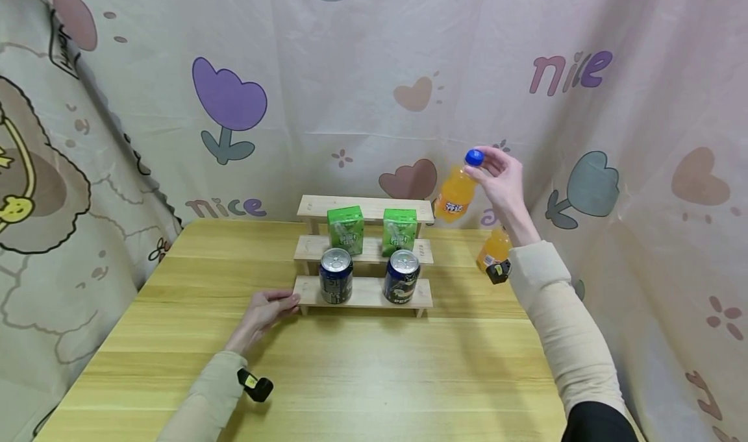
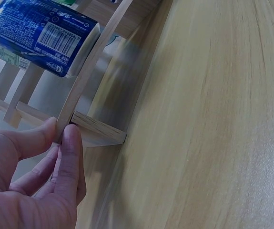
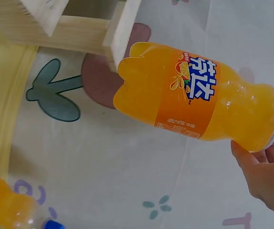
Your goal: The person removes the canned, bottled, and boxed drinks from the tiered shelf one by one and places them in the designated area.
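Note:
My right hand (image 1: 501,179) holds an orange soda bottle (image 1: 454,195) by its blue cap and neck. The bottle hangs tilted in the air beside the right end of the top shelf. In the right wrist view its label (image 3: 187,95) faces the camera. At the left, my left hand (image 1: 273,310) pinches the front left corner of the wooden three-step rack (image 1: 365,293) between thumb and fingers. Two dark blue cans (image 1: 336,276) stand on the bottom step. Two green juice boxes (image 1: 346,230) stand on the middle step. The top step (image 1: 368,205) holds nothing.
A second orange soda bottle (image 1: 493,250) is on the table to the right of the rack, partly hidden by my right forearm. The rack stands near the far edge of the wooden table (image 1: 374,377). A printed curtain (image 1: 327,104) hangs right behind and along both sides.

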The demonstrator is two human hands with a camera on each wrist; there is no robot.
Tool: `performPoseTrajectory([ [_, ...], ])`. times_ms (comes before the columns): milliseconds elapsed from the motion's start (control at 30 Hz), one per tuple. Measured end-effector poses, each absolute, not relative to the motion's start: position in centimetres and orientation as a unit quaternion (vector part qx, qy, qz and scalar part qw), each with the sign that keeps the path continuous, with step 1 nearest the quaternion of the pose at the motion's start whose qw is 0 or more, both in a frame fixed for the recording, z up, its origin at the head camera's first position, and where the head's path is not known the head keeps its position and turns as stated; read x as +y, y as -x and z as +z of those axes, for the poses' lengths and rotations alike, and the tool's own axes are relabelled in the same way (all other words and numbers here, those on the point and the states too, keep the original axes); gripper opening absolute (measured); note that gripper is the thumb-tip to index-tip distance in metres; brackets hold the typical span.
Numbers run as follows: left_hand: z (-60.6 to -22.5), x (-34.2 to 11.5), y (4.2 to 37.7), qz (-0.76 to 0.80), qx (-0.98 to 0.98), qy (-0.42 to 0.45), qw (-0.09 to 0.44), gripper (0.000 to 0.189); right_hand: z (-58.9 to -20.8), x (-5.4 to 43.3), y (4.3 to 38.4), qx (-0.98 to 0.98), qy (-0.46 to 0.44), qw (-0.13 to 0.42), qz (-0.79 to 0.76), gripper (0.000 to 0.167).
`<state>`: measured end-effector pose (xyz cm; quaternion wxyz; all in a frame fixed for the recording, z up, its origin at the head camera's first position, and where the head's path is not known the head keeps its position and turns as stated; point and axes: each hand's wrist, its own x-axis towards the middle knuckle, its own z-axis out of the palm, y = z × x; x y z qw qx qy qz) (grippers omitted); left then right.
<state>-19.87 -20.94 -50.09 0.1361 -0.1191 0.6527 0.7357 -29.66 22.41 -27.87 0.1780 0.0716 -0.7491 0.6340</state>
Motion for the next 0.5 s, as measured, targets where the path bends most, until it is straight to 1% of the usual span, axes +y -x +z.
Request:
performPoseTrajectory([
  [233, -50.3, -21.0, 19.9, 0.737, 0.652, 0.12, 0.133, 0.053, -29.6, 23.6, 29.6, -0.74, -0.055, 0.171, 0.648, 0.038],
  [333, -50.3, -21.0, 20.0, 0.735, 0.654, 0.119, 0.133, 0.052, -30.4, 24.0, 29.5, -0.744, -0.051, 0.167, 0.645, 0.042],
  [500, -50.3, -21.0, 19.9, 0.739, 0.65, 0.117, 0.133, 0.053, -31.7, 24.6, 29.6, -0.734, -0.037, 0.165, 0.658, 0.04],
])
